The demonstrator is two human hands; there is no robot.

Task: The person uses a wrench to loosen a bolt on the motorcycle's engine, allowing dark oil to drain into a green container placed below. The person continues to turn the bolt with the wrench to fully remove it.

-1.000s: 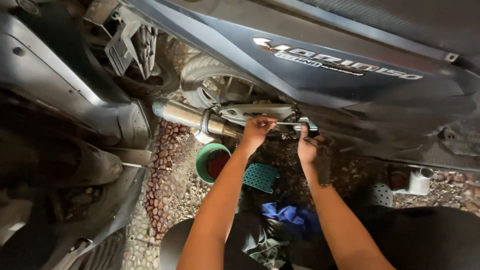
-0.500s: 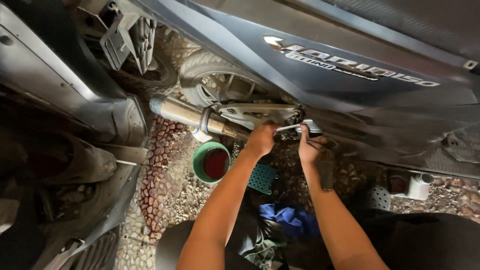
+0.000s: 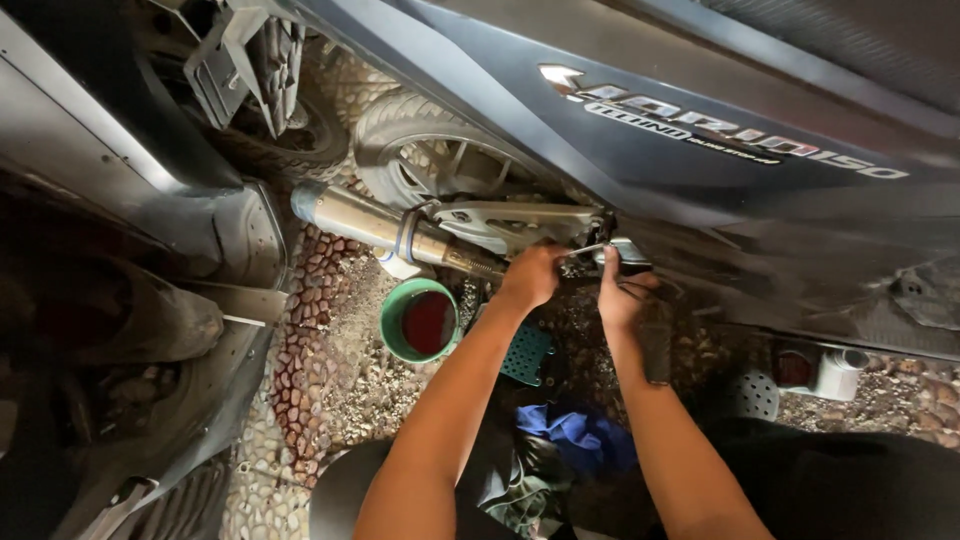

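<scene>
Both my arms reach under a dark blue-grey scooter (image 3: 700, 170). My left hand (image 3: 532, 277) is closed on something at the engine side, just below the silver swing arm (image 3: 510, 218) and beside the exhaust pipe (image 3: 375, 225). My right hand (image 3: 622, 292) grips a thin metal tool (image 3: 592, 249), whose shaft runs left toward my left hand. What the tool's tip meets is hidden by my fingers and the shadow. The rear wheel (image 3: 430, 155) sits behind the pipe.
A green bowl (image 3: 420, 322) with dark red liquid stands on the pebbled ground below the pipe. A teal perforated tray (image 3: 527, 352) and a blue cloth (image 3: 580, 437) lie near my forearms. Another scooter (image 3: 120, 280) crowds the left. A white cup (image 3: 838, 372) sits at right.
My view has shifted slightly, so the scooter sits lower and further right in the frame. Both hands have stayed at the same spot under the body, with small adjustments of grip.
</scene>
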